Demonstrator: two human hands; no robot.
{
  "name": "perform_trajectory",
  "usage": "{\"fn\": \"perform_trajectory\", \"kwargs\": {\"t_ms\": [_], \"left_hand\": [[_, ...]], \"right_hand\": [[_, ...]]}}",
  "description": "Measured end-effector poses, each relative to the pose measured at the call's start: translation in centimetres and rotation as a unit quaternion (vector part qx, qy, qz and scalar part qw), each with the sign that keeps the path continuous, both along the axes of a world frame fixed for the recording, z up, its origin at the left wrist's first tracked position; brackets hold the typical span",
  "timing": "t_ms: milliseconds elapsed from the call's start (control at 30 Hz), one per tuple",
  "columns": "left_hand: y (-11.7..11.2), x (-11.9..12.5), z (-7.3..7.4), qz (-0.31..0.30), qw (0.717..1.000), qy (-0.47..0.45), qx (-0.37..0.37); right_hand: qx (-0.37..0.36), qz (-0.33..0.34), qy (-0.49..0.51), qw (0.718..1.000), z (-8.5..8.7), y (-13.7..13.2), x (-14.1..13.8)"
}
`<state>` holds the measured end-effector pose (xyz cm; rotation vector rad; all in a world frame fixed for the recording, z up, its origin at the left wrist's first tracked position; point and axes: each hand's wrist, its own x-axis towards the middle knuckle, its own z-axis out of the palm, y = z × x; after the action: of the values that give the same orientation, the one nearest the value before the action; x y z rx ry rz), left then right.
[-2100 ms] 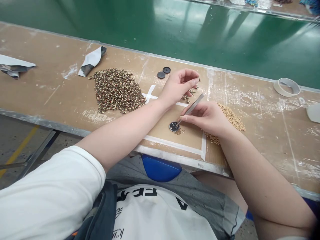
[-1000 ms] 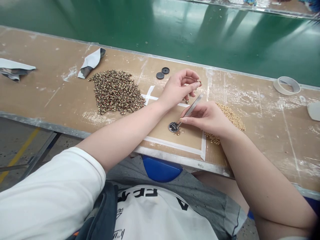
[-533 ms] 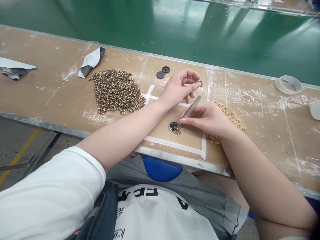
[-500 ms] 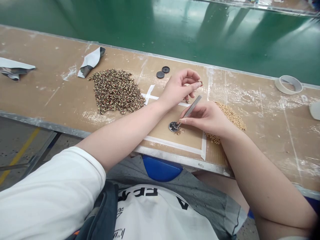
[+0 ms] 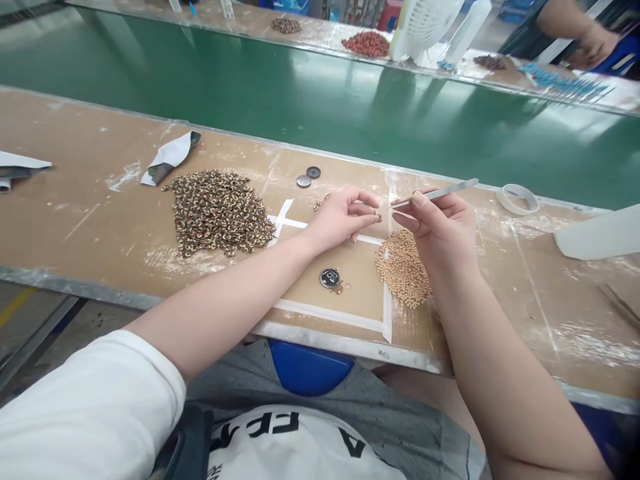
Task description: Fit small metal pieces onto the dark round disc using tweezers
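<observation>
My left hand [image 5: 345,217] is closed in a pinch on a small brown part [image 5: 378,216] at its fingertips. My right hand [image 5: 445,227] grips metal tweezers [image 5: 450,189], whose tip points at the left fingertips with a small gap between. Below them lies a round black dish [image 5: 329,277] holding a few shiny bits, with tiny loose rings [image 5: 341,288] beside it. A heap of small tan pieces [image 5: 404,267] sits just left of my right wrist. To the left of my left hand spreads a larger pile of small dark-and-cream parts [image 5: 217,213].
White tape [image 5: 335,317] frames the work spot. Behind it are two round discs [image 5: 313,172]. A tape roll [image 5: 519,199] and a pale container [image 5: 600,233] stand right. Beyond the green belt [image 5: 225,87] are a red pile [image 5: 365,44], a white fan [image 5: 425,30] and another person's hand [image 5: 595,47].
My right hand has lifted the tweezers from the black dish up to beside my left fingertips. The view has tilted upward, showing the far table.
</observation>
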<state>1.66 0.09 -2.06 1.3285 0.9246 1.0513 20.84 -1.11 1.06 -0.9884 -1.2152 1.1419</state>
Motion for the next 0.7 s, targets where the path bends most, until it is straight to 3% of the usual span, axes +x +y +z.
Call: {"fn": "perform_trajectory", "kwargs": {"t_ms": [133, 700], "left_hand": [[-0.1, -0.1, 0.3, 0.004, 1.0, 0.009, -0.012], [-0.2, -0.2, 0.1, 0.017, 0.999, 0.021, 0.025]], "right_hand": [[0.001, -0.046, -0.019, 0.999, -0.6, 0.7, 0.5], [-0.022, -0.042, -0.048, 0.998, -1.7, 1.3, 0.2]]}}
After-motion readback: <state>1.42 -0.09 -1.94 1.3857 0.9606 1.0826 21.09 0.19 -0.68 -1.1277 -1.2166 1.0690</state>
